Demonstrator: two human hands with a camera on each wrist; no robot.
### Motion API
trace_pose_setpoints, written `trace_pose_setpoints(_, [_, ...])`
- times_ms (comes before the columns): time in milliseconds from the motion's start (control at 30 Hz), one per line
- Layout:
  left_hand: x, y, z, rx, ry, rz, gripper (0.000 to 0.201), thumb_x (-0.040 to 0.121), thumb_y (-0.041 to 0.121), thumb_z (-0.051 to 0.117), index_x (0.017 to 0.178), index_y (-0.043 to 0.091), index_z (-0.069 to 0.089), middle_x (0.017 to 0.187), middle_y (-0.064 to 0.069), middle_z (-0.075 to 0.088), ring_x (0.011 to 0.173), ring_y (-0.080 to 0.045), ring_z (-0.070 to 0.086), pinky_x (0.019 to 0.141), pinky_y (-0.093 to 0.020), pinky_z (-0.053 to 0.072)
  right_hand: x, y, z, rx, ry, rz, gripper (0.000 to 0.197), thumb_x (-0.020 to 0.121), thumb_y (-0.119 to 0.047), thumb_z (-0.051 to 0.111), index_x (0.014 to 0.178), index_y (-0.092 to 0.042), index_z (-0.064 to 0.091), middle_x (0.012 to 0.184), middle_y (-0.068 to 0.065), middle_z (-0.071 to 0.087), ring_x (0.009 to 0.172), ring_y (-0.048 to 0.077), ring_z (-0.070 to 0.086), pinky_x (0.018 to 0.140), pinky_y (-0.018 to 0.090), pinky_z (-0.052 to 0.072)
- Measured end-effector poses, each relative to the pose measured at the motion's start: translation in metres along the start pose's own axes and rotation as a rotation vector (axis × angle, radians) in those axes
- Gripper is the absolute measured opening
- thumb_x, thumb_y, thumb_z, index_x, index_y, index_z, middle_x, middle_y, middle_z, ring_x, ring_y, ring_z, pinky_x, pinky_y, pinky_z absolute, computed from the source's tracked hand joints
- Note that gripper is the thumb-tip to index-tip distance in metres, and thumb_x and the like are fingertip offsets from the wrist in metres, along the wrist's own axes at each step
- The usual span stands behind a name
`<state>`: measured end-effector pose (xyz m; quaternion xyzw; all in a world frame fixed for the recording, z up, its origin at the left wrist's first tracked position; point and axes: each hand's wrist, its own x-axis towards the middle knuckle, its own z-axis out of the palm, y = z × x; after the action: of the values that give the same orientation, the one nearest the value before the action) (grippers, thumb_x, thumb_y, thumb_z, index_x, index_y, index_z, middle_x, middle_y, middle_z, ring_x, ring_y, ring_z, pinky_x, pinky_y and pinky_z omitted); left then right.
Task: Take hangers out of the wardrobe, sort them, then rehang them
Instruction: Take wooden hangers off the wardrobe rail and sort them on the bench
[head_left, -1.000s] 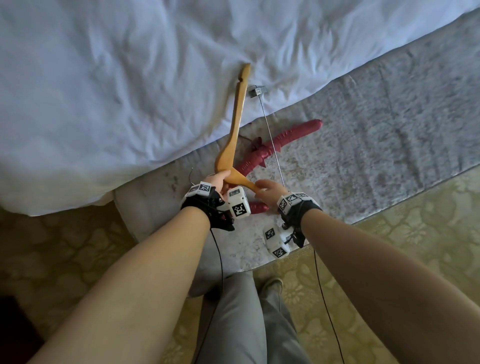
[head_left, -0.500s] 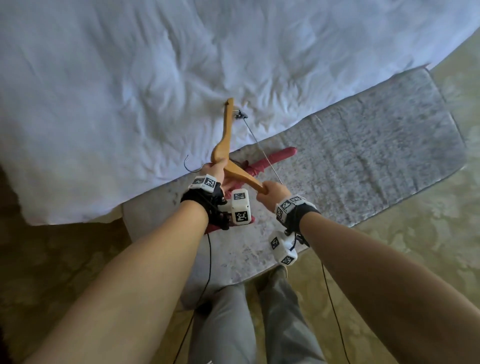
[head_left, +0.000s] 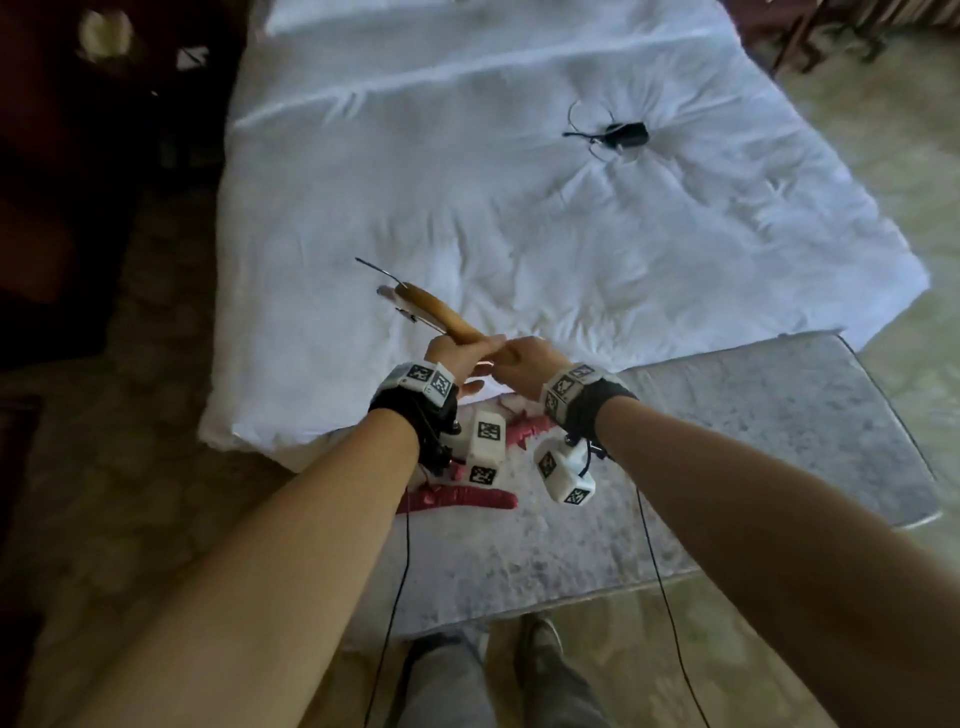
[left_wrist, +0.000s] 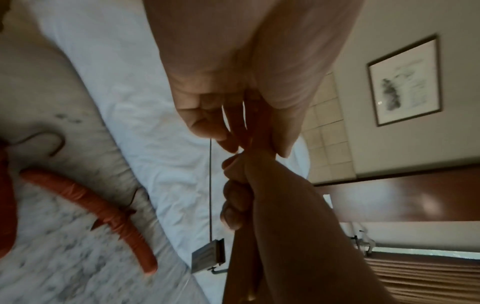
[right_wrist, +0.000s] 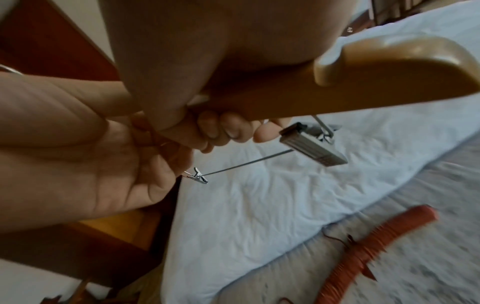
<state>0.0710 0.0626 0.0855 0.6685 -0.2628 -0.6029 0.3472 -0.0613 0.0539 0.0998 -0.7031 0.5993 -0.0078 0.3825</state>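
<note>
I saw the white bed (head_left: 519, 218), then the grey bench (head_left: 727, 441) with a red hanger (head_left: 457, 500) lying on it. Both forearms reached forward, left hand (head_left: 457, 364) and right hand (head_left: 530, 364) together, each clamped on the wooden hanger (head_left: 441, 314) above the bed edge.

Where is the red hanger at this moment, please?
In the head view the red hanger lies on the grey bench at the foot of the bed, under the wrists of both hands, which hold the wooden hanger above it.
</note>
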Motion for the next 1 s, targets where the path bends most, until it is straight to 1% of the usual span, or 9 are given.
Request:
trace_pose_setpoints(100, [-0.045, 0.020, -0.013, 0.033, 0.131, 0.155, 0.028, 0.080, 0.028, 0.077, 0.097, 0.007, 0.069, 0.093, -0.007, 0.075, 0.083, -0.020, 0.071, 0.060, -0.027, 0.049, -0.026, -0.033, -0.020, -0.014, 0.018, -0.096, 0.026, 0.090, -0.030, 0.052, 0.104, -0.015, 0.067, 0.101, 0.010, 0.068, 0.090, 0.027, 0.064, 0.078, 0.036, 0.053])
trace_pose_setpoints(200, [-0.091, 0.044, -0.030, 0.048, 0.229, 0.270, 0.018, 0.082, 0.028, 0.076, 0.085, 0.012, 0.068, 0.084, -0.004, 0.073, 0.073, -0.015, 0.069, 0.056, -0.024, 0.048, -0.053, -0.066, -0.037, -0.025, -0.012, -0.198, 0.027, 0.087, -0.028, 0.052, 0.103, -0.012, 0.067, 0.092, 0.009, 0.067, 0.080, 0.027, 0.064, 0.069, 0.035, 0.054])
trace_pose_setpoints(267, [-0.123, 0.059, -0.046, 0.030, 0.289, 0.326, 0.018, 0.084, 0.028, 0.074, 0.087, 0.012, 0.067, 0.084, -0.003, 0.073, 0.072, -0.013, 0.068, 0.056, -0.023, 0.048, -0.070, -0.089, -0.047, -0.033, -0.035, -0.256, 0.026, 0.084, -0.029, 0.054, 0.099, -0.012, 0.067, 0.087, 0.009, 0.066, 0.075, 0.024, 0.064, 0.067, 0.033, 0.054])
trace_pose_setpoints(367, [-0.172, 0.078, -0.076, -0.021, 0.389, 0.381, 0.026, 0.084, 0.030, 0.074, 0.098, 0.009, 0.067, 0.089, -0.004, 0.073, 0.075, -0.012, 0.069, 0.056, -0.022, 0.049, -0.093, -0.128, -0.061, -0.051, -0.083, -0.348, 0.017, 0.079, -0.029, 0.057, 0.079, -0.014, 0.063, 0.068, 0.004, 0.062, 0.059, 0.020, 0.059, 0.058, 0.028, 0.048])
trace_pose_setpoints(433, [-0.205, 0.088, -0.099, -0.038, 0.465, 0.412, 0.028, 0.084, 0.030, 0.074, 0.097, 0.007, 0.068, 0.089, -0.006, 0.072, 0.076, -0.014, 0.069, 0.059, -0.024, 0.050, -0.110, -0.156, -0.067, -0.054, -0.137, -0.422, 0.015, 0.081, -0.025, 0.059, 0.070, -0.014, 0.061, 0.059, 0.001, 0.059, 0.057, 0.017, 0.056, 0.058, 0.025, 0.045])
trace_pose_setpoints(567, [-0.275, 0.102, -0.146, -0.067, 0.572, 0.493, 0.022, 0.085, 0.028, 0.074, 0.093, 0.008, 0.067, 0.084, -0.006, 0.071, 0.072, -0.016, 0.067, 0.062, -0.028, 0.052, -0.153, -0.214, -0.068, -0.059, -0.273, -0.569, 0.018, 0.085, -0.020, 0.059, 0.070, -0.011, 0.061, 0.049, -0.007, 0.060, 0.055, 0.014, 0.055, 0.053, 0.021, 0.046])
trace_pose_setpoints(767, [-0.380, 0.096, -0.218, -0.055, 0.716, 0.539, 0.023, 0.085, 0.034, 0.073, 0.091, 0.012, 0.067, 0.087, -0.003, 0.071, 0.073, -0.014, 0.068, 0.056, -0.024, 0.051, -0.220, -0.299, -0.037, -0.052, -0.313, -0.789, 0.018, 0.087, -0.023, 0.056, 0.084, -0.007, 0.063, 0.069, 0.004, 0.067, 0.061, 0.015, 0.057, 0.061, 0.028, 0.048])
trace_pose_setpoints(900, [-0.460, 0.071, -0.258, 0.049, 0.872, 0.574, 0.031, 0.090, 0.040, 0.066, 0.100, 0.011, 0.067, 0.089, -0.003, 0.071, 0.077, -0.016, 0.069, 0.058, -0.024, 0.054, -0.283, -0.352, -0.004, -0.067, -0.368, -0.909, 0.017, 0.090, -0.020, 0.055, 0.075, -0.012, 0.060, 0.066, 0.001, 0.063, 0.058, 0.010, 0.053, 0.062, 0.023, 0.043])
trace_pose_setpoints(1000, [-0.526, 0.042, -0.287, 0.113, 0.962, 0.588, 0.029, 0.094, 0.039, 0.060, 0.102, 0.012, 0.065, 0.091, -0.004, 0.070, 0.076, -0.017, 0.069, 0.057, -0.026, 0.054, -0.334, -0.390, 0.033, -0.044, -0.396, -0.990, 0.021, 0.088, -0.021, 0.056, 0.073, -0.009, 0.063, 0.067, 0.003, 0.066, 0.065, 0.013, 0.056, 0.072, 0.031, 0.046])
